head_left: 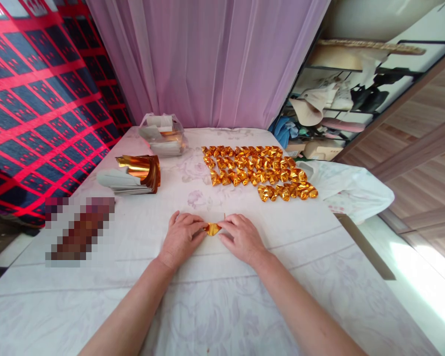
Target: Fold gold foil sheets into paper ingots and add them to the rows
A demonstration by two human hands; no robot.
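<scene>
Between my two hands is a small piece of folded gold foil paper (212, 229), low over the tablecloth. My left hand (183, 236) pinches its left end between thumb and fingers. At its right end the fingers of my right hand (244, 238) are closed on it, with the thumb below. Beyond my right hand lie several rows of folded gold foil pieces (259, 167), the nearest row shorter than the others. To the far left of my hands stands a curled stack of gold foil sheets (139, 175) with pale backs.
A clear plastic bag of paper stacks (163, 134) sits at the table's back left. A white plastic bag (356, 190) hangs by the right edge. Behind are a purple curtain (215, 59) and a cluttered shelf (326, 106). A blurred-out patch (81, 232) covers something on the left.
</scene>
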